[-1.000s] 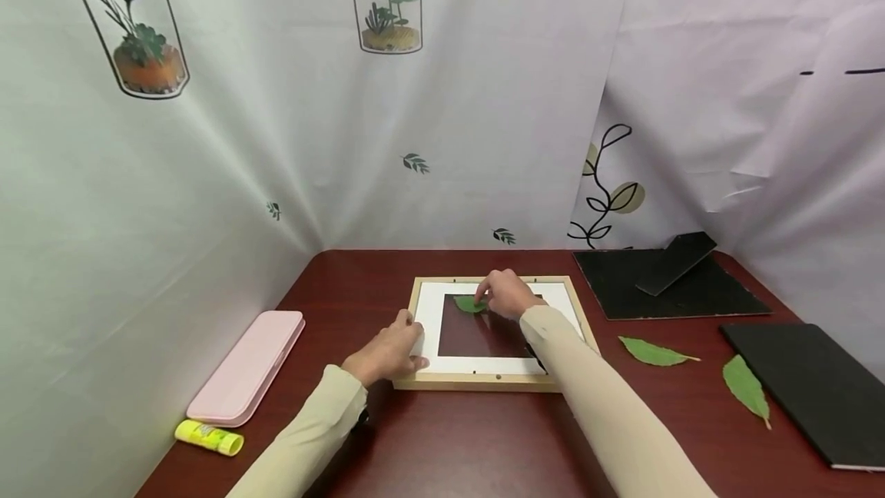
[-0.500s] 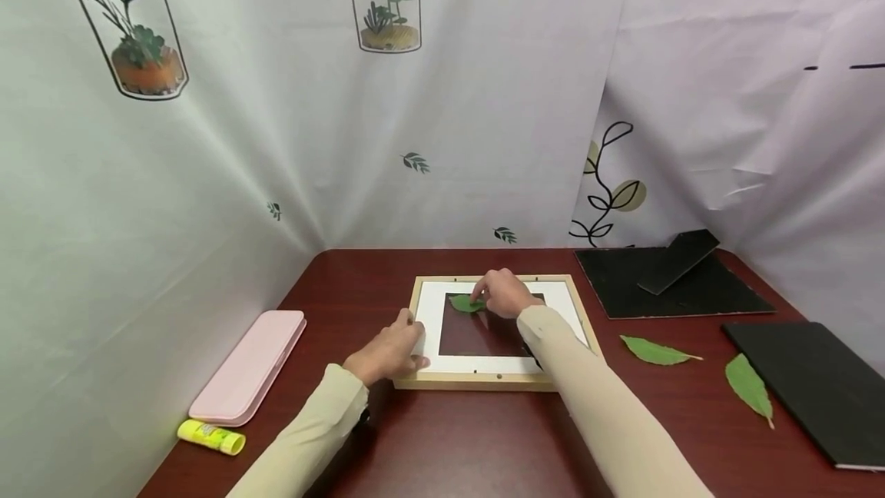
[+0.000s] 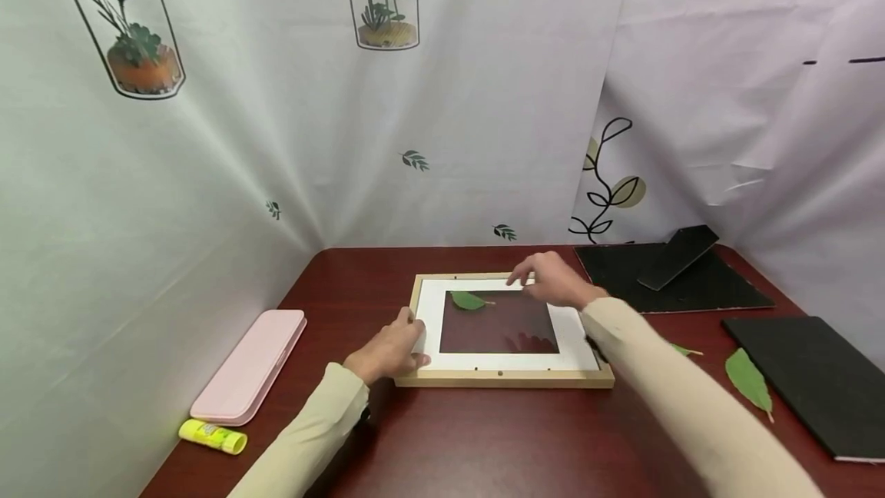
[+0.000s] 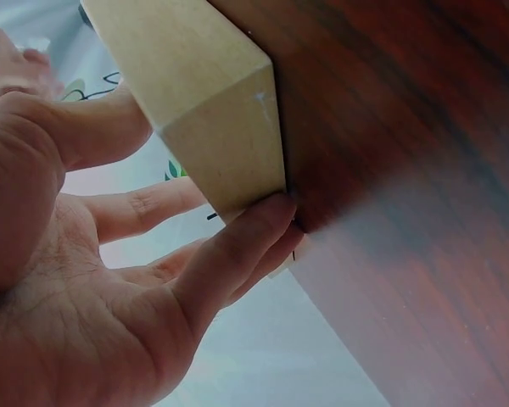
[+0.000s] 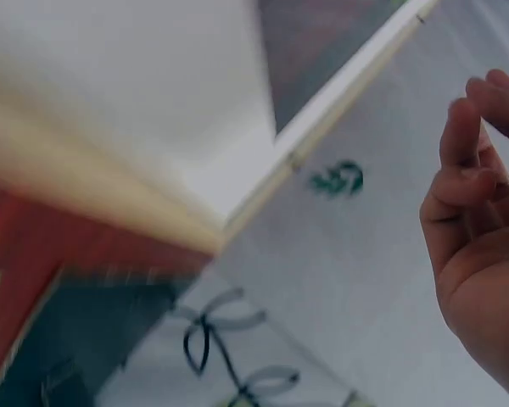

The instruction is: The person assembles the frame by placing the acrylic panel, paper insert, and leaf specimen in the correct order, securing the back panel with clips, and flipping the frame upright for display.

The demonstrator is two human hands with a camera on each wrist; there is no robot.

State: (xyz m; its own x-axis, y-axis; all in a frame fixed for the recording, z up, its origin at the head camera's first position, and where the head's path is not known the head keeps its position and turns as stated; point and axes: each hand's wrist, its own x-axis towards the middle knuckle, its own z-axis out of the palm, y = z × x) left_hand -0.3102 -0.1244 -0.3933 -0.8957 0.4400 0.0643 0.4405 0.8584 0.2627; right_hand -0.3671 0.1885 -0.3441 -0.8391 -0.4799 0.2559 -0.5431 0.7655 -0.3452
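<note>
Lettering on a yellow glue stick [image 3: 212,436] lay too small to read. A person's left hand [image 3: 389,350] gripped the left side of a wooden picture frame [image 3: 546,380], apparently stiff and best held by its edges. In the far left corner of the white mat's [image 3: 430,312] dark opening rested a green leaf [image 3: 467,300], likely light, easily torn and best taken by its stalk. The right hand [image 3: 555,281], fingers loosely bent, hovered empty nearby, before a black backing board [image 3: 611,271].

The dark red table [image 3: 477,436] supports a wooden frame [image 3: 505,380], pink case [image 3: 250,367], yellow tube [image 3: 212,436], black panel [image 3: 618,271], black folder [image 3: 812,383] and two leaves [image 3: 748,381].
</note>
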